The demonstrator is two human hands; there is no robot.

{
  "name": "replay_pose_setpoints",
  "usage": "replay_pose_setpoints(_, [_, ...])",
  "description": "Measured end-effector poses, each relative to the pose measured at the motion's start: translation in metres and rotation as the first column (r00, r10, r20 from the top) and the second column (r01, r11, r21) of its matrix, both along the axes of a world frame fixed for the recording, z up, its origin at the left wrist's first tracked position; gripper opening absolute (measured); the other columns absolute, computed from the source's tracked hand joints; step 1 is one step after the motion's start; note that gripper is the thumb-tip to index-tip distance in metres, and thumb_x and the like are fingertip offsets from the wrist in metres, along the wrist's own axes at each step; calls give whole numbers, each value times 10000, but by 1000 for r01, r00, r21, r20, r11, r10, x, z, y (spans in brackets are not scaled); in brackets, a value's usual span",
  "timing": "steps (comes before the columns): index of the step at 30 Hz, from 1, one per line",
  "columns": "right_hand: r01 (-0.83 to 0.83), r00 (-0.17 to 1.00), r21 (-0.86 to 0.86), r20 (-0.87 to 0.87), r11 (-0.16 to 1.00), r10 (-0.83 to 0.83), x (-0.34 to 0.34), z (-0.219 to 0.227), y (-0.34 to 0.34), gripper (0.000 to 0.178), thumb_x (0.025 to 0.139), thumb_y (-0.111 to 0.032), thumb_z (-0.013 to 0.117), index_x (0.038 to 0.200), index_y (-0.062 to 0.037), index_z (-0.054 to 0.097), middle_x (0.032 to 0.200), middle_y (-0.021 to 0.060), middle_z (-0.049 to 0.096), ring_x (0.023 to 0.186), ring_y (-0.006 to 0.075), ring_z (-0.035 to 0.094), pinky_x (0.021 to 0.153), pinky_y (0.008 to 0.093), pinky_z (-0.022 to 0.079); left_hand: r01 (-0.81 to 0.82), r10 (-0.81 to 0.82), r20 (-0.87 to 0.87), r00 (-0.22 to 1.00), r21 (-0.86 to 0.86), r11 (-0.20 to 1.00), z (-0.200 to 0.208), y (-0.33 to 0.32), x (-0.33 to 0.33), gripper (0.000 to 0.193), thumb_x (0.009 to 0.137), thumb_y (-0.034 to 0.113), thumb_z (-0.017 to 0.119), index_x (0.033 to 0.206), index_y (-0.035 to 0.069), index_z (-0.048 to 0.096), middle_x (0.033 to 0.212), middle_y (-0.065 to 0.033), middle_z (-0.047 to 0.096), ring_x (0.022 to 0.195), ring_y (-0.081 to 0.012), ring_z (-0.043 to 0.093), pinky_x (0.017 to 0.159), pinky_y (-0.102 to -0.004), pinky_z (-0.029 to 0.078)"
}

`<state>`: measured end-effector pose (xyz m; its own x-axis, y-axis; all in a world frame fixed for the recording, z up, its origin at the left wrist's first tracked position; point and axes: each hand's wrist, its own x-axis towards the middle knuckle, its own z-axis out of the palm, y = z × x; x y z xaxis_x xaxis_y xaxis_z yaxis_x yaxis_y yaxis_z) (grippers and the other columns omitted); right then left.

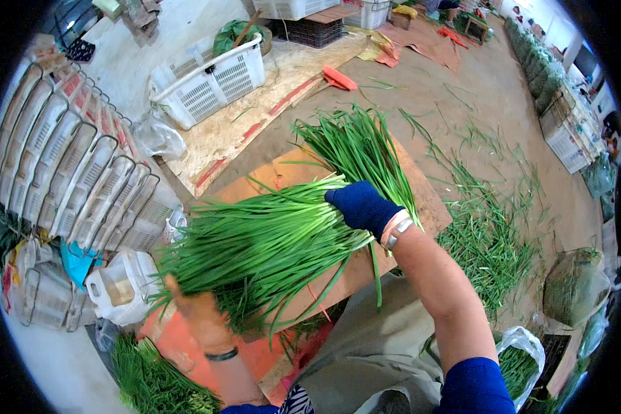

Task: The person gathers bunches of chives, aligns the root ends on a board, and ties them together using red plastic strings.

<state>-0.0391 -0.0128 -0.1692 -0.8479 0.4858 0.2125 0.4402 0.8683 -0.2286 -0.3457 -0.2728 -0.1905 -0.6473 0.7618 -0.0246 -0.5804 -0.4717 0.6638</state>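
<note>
My gloved right hand is clamped on the pale stem ends of a green bundle, which lies across the brown counter beside a second bunch. My left hand, well apart, blurs near the leaf tips; I cannot tell its grip. Loose leaves litter the floor rightward; white crates nest at left.

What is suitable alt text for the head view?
A blue-gloved right hand holds a bunch of long green stalks above a brown rectangular board; the blurred left hand is near their leafy tips. A white slatted plastic basket stands beyond.
</note>
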Motion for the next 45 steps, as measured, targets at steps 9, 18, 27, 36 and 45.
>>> replay_pose_setpoints(9, [-5,1000,-51,30,999,6,-4,-11,6,258,675,-78,530,928,-114,567,734,141,592,689,332,586,586,422,444,-301,-220,-973,-64,-191,934,97,93,65,930,600,423,747,1269,-34,290,1240,-165,389,1104,-261,420,953,-390,329])
replay_pose_setpoints(18, [61,998,-168,19,984,-59,-12,-13,5,368,651,-56,558,1016,-110,570,830,158,609,778,323,599,665,409,472,-316,-659,-473,-585,-616,722,55,171,125,1344,374,480,827,1364,-1,55,1317,-248,297,1223,-363,316,991,-454,284])
replay_pose_setpoints(27, [235,970,312,-142,920,-199,12,32,-36,497,642,-61,578,1128,-113,487,982,128,570,845,302,562,663,394,444,-391,-692,-362,-625,-622,678,39,168,117,1164,489,396,799,1353,-2,128,1283,-236,361,1161,-351,399,944,-409,358])
replay_pose_setpoints(36, [-253,694,-927,25,-276,-719,37,-38,-172,272,851,-245,514,1015,-39,583,730,28,599,561,92,529,507,199,411,-357,-669,-404,-624,-614,704,37,152,128,1258,468,520,779,1365,-4,69,1330,-237,277,1214,-354,314,926,-445,341])
replay_pose_setpoints(45, [-406,559,-858,-506,315,-657,-25,-85,-135,154,868,-137,463,751,-61,527,664,7,518,556,95,450,521,206,383,-407,-710,-254,-656,-673,617,55,143,143,1420,322,468,846,1365,4,1,1362,-258,205,1256,-393,241,944,-501,308])
